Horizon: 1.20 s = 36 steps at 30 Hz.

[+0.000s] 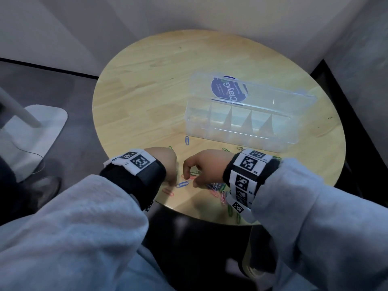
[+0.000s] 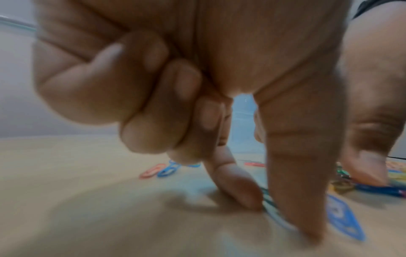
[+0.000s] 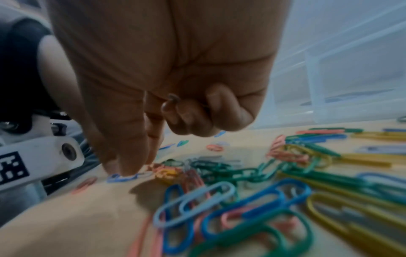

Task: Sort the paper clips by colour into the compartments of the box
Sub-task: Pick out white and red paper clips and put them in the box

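Lying between hands | blue paper clip (image 1: 182, 184) | left hand (image 1: 165, 162) fingertips beside it

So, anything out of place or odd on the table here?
Nothing damaged. The paper clips lie loose and partly tangled near the table front edge. The clear box stands open with its compartments apparently empty. The left hand and right hand work among them.

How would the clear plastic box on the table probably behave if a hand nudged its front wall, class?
The clear plastic box looks thin-walled and holds no clips that show, so it is probably light and would slide on the smooth wooden table. Its raised lid may wobble. It looks stiff, not floppy.
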Each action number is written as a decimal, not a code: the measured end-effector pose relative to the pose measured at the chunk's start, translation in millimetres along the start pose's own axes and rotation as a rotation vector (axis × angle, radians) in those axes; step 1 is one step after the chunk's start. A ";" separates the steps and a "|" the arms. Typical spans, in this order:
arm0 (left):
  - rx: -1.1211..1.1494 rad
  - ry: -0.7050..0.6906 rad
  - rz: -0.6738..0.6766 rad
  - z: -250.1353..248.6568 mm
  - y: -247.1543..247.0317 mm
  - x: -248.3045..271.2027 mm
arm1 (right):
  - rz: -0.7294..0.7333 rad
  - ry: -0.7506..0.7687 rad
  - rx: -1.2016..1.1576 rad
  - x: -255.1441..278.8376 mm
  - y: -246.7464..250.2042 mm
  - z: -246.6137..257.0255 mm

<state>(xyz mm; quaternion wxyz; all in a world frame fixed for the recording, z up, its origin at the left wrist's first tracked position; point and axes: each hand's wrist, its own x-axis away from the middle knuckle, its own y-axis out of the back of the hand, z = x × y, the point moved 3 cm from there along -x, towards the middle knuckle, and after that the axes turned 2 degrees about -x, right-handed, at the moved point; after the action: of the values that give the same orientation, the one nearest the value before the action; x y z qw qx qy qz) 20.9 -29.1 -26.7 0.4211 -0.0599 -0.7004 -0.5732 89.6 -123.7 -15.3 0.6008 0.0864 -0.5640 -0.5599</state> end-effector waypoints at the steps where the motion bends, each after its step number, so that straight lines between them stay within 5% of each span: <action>1: 0.012 -0.013 -0.027 -0.2 0.2 -0.9 | 0.001 0.003 0.019 -0.7 -1.5 2.0; 11: 0.213 -0.020 -0.134 9.6 8.3 -5.9 | -0.053 0.025 0.071 -6.7 -4.8 6.3; 25: 0.333 -0.048 -0.097 10.2 9.6 -2.1 | 0.028 0.007 0.043 0.9 -2.2 0.9; 32: 0.563 -0.119 -0.090 16.0 25.1 3.0 | -0.145 -0.043 -0.255 8.3 17.5 -24.9; 36: 0.685 -0.167 -0.076 15.6 28.1 4.5 | -0.067 -0.088 -0.442 13.1 20.3 -41.4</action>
<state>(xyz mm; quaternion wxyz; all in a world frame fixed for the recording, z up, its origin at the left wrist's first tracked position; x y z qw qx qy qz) 25.9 -8.1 -2.3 0.3362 0.0645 -0.8858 -0.3134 129.9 -148.3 -7.2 0.5608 -0.0531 -0.4502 -0.6928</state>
